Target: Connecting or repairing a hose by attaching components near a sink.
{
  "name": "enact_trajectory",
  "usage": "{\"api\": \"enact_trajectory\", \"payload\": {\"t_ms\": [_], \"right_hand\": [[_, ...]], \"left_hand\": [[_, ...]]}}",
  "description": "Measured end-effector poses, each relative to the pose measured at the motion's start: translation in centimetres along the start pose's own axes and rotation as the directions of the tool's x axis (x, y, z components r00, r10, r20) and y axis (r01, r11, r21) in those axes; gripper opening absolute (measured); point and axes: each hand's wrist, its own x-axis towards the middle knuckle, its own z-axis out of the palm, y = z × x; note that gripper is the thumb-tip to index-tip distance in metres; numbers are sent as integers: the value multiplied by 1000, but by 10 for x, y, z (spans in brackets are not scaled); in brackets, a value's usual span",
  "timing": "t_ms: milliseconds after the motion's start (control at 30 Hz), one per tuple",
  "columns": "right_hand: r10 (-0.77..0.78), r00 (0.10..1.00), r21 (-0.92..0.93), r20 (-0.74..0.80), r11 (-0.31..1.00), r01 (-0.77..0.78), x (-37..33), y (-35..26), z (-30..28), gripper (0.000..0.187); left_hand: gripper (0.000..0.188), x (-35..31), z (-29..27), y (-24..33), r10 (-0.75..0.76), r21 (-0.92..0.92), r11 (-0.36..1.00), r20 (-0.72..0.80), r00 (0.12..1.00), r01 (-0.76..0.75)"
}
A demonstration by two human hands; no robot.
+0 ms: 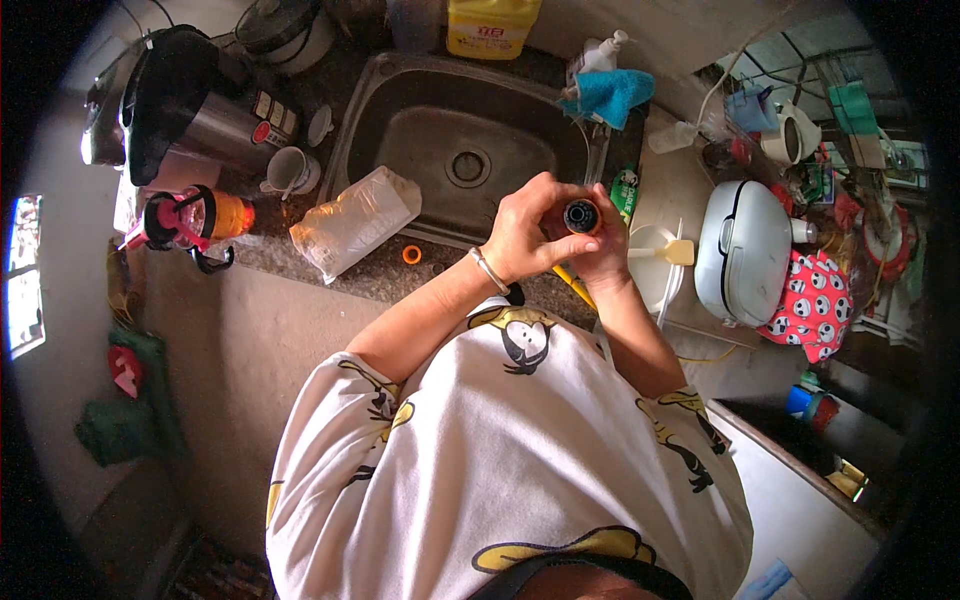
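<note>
Holding a small dark round object (582,215) with an orange rim, both hands meet above the front edge of the steel sink (400,125). The left hand (525,235), a silver bracelet (488,269) on its wrist, curls around the object with its fingers (572,248) pressed against its lower side. The right hand (603,255) sits mostly behind and under the object, so whether its fingers grip it or merely support it cannot be told. What the object is stays hard to make out; only its round end shows, the rest hidden in the hands.

On the speckled surface (375,275) left of the hands lies a clear plastic bag (352,222), with a small orange ring (411,254) just beside it. Farther left stand a white mug (290,170), a steel kettle with a black lid (190,110) and a bottle with pink fittings (190,220). A blue cloth (612,95) hangs at the sink's back corner. To the right rests a white rice cooker (742,250) beside a red patterned cloth (810,300). A yellow container (490,28) is cut off by the top edge.
</note>
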Motion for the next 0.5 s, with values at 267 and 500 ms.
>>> {"api": "enact_trajectory", "payload": {"t_ms": [267, 500], "right_hand": [[69, 985, 168, 161, 981, -96, 7, 3, -13, 39], [366, 902, 324, 232, 845, -426, 0, 8, -6, 41]], "left_hand": [[46, -1, -1, 0, 72, 127, 989, 3, 997, -72], [46, -24, -9, -17, -97, 86, 990, -134, 986, 109]]}}
